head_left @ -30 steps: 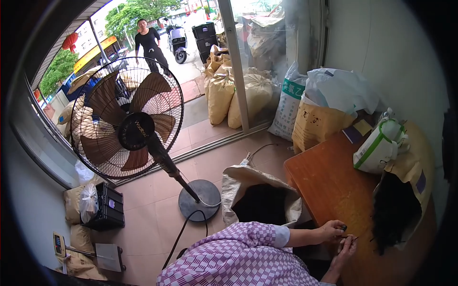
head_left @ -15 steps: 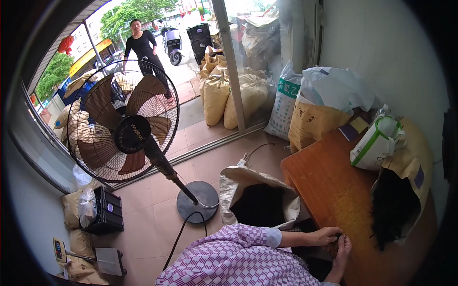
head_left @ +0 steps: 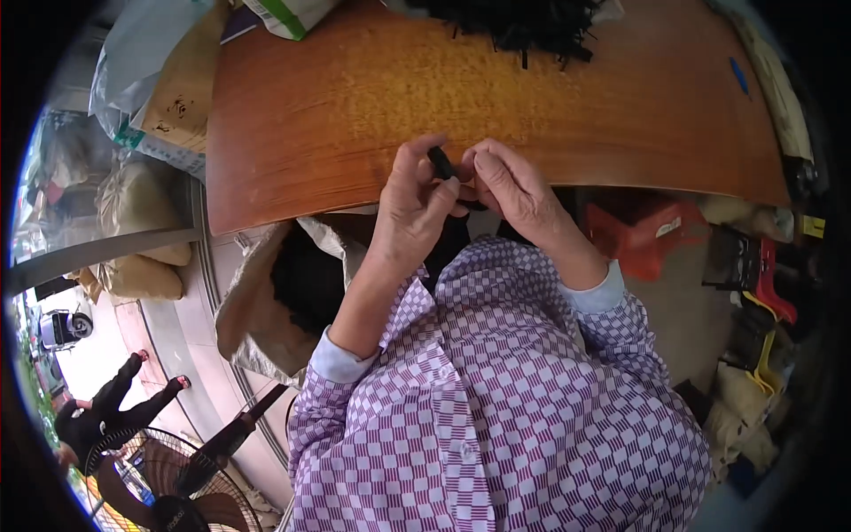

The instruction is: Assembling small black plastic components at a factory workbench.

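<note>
Head view, the only one. Left hand: thumb and index finger pinch a small black piece, which sits right at those fingertips, over the near edge of the desk. Right hand: fingers curled in, thumb lying against the index, just beside the piece; cannot tell if they pinch anything (tips partly hidden).

Doing it well, my judgement: light left pinch, low on the piece, so its upper part stays clear for the right fingers. Keep both sets of fingertips close and wrists steady; something this small probably twists or slips if squeezed off-centre. Turn it with the fingertips, not the whole arm.

Counts, placed from the fingers: two hands, one black piece between them. Beyond the fingers, one heap of black pieces at the far side (overlapping, no piece count). Far right beyond them, one blue pen-like thing. Left and nearer the body, one open sack with dark contents. Right and below desk level, one red plastic object, maybe a stool. Far lower left, one fan.
</note>
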`<state>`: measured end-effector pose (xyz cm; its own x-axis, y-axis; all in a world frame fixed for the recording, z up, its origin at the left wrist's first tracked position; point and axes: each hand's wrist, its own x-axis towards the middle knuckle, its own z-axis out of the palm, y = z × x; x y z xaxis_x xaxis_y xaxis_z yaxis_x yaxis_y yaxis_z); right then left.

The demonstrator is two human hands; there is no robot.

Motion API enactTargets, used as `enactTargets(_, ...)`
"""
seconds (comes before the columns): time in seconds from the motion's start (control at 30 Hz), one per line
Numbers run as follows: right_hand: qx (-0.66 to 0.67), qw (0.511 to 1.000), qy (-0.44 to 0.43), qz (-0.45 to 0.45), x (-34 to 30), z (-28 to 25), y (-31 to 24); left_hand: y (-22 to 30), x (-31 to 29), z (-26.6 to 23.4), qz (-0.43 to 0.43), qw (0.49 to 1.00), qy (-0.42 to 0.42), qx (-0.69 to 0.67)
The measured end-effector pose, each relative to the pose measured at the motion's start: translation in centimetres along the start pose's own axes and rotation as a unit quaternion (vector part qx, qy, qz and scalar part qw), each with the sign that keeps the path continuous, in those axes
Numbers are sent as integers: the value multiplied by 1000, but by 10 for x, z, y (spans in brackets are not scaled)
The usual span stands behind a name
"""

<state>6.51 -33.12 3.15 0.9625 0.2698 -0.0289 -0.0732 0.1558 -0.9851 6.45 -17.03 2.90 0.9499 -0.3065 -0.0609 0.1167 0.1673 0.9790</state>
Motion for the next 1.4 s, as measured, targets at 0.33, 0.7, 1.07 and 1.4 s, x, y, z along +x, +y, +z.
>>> enactTargets(0.33,-235,972,1,-21,-9,-3,-3,-11,6,4,21,995,-33,93)
enactTargets(0.7,-255,963,60,-63,-17,8,10,-7,1,10,92,937,14,338)
enactTargets(1.07,-372,916,149,-25,28,-89,-6,26,-67,-79,-108,842,135,511)
enactTargets(1.4,-596,749,287,-47,87,-212,13,34,-82,-110,-78,827,154,535)
